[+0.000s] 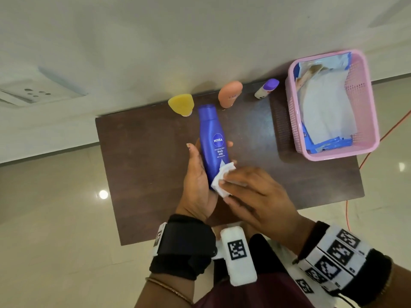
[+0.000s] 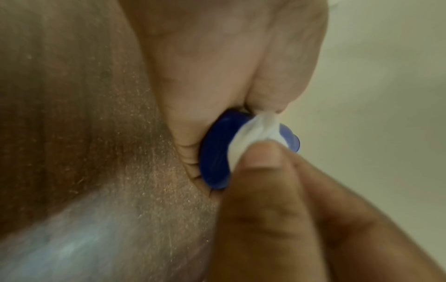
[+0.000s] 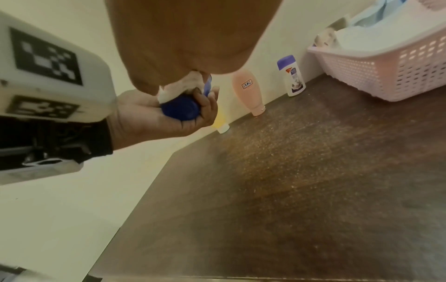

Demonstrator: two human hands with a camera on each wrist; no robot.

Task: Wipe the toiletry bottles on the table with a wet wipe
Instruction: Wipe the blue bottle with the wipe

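My left hand (image 1: pixel 198 181) is wrapped around the lower part of the blue lotion bottle (image 1: pixel 213 138), lifted above the dark table (image 1: pixel 151 165) with its cap end pointing toward the wall. My right hand (image 1: pixel 255 192) pinches a crumpled white wipe (image 1: pixel 222 176) and presses it against the bottle's lower side — thumb and fingers closed on the wipe. Three more bottles stand along the table's far edge: a yellow one (image 1: pixel 180 104), a peach one (image 1: pixel 229 94) resting on its cap, and a small white one with a purple cap (image 1: pixel 266 88). At the right end sits a pink basket (image 1: pixel 364 130) holding wipe packs.
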